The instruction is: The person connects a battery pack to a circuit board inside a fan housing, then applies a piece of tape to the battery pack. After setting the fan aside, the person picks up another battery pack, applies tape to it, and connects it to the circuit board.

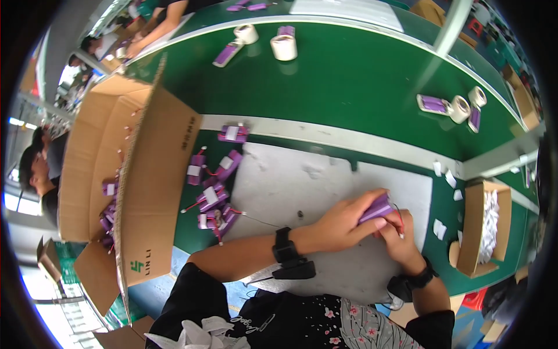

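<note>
My left hand (349,224) is closed round a purple shrink-wrapped battery pack (378,209), held a little above a light grey mat. Curled against the near right end of the same pack are the fingers of my right hand (401,237). A dark and red wire lead with a small white connector (401,235) hangs beside those fingers. How the right fingertips grip is partly hidden behind the left thumb. The mat (290,174) has worn spots and a dark mark. Left of it lie several purple battery packs (210,198), with white labels and red leads, in a loose group.
A tall cardboard box (154,192) with more packs inside stands at the left. On the right, a small carton (471,232) contains white paper pieces; several white scraps (440,228) lie near it. White tape rolls (284,47) and purple strips are on the green shelf. A co-worker's arm (165,26) shows far left.
</note>
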The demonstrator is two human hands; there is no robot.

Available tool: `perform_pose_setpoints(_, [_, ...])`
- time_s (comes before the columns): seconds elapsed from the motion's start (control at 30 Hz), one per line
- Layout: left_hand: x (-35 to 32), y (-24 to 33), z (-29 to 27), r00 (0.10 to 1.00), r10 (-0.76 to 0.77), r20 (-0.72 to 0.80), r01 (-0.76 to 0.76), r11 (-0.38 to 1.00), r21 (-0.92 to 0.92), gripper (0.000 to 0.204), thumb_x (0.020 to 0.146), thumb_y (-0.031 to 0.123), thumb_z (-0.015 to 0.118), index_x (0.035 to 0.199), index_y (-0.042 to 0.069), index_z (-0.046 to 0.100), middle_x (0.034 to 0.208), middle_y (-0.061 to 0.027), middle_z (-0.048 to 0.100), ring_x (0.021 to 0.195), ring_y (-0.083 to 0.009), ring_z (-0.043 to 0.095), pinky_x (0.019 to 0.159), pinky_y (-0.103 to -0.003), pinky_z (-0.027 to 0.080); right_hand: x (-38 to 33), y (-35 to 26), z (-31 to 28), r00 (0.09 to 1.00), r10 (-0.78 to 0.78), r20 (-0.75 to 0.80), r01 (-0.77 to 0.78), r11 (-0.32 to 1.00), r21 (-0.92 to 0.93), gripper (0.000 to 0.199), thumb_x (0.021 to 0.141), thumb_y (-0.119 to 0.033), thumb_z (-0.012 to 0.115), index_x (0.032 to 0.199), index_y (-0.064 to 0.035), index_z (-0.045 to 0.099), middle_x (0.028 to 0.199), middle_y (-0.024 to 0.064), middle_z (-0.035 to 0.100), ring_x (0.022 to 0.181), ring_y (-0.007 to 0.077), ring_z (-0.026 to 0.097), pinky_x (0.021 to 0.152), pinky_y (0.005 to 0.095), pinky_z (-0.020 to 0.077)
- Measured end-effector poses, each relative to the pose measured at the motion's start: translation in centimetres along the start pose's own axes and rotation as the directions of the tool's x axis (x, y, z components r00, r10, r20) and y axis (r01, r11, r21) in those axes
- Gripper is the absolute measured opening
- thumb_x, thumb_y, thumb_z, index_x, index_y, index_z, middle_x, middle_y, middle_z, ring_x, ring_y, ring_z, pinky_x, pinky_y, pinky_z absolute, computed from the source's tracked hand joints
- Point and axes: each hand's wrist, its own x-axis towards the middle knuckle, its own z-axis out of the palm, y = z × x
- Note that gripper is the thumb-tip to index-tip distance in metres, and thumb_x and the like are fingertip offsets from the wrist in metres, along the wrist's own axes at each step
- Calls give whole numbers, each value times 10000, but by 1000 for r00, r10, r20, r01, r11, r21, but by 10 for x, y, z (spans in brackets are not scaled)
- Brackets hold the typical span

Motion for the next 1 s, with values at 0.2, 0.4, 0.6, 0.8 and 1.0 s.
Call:
perform_pose_setpoints(0.2, [-3, 1, 1, 983, -84, -166, 64, 990, -122, 485, 995, 331, 395, 1362, 14, 382, 902, -50, 572, 709, -120, 522, 644, -249, 430, 6, -5, -1, 989, -139, -45, 134, 986, -96, 117, 776, -77, 569, 678, -21, 538, 546, 68, 502, 455, 154, 470, 447, 279, 356])
perform_pose_setpoints(0.4, [-6, -3, -11, 932, -242, -270, 128, 916, -379, 426, 1005, 377, 364, 1270, 56, 453, 816, -23, 538, 646, -70, 430, 585, -211, 364, 20, -44, -49, 923, -315, -220, 135, 802, -582, 123, 750, -37, 505, 634, 4, 512, 537, 95, 461, 462, 161, 421, 452, 285, 342])
perform_pose_setpoints(0.6, [7, 9, 4, 929, -277, -247, 158, 897, -413, 399, 1006, 389, 360, 1195, 59, 481, 781, -12, 519, 621, -60, 402, 560, -208, 348, -44, -81, -186, 534, -209, -819, -813, 140, -565, 205, 843, -131, 541, 823, 52, 631, 589, 142, 537, 550, 157, 540, 523, 330, 418])
perform_pose_setpoints(0.8, [3, 3, -1, 926, -262, -274, 138, 906, -399, 401, 999, 402, 382, 1182, 62, 489, 776, -6, 518, 624, -57, 404, 559, -209, 349, -45, -86, -120, 706, 144, -693, -659, 490, -571, 328, 901, -260, 567, 988, 48, 637, 790, 203, 650, 670, 337, 626, 652, 390, 483])
perform_pose_setpoints(1.0, [4, 4, 2, 932, -260, -251, 150, 910, -387, 412, 993, 413, 398, 1174, 57, 496, 763, -2, 516, 625, -56, 412, 556, -210, 353, -76, -21, -101, 826, 63, -560, -563, 50, -825, 323, 920, -231, 552, 1121, 16, 604, 902, 165, 688, 784, 259, 667, 694, 329, 508])
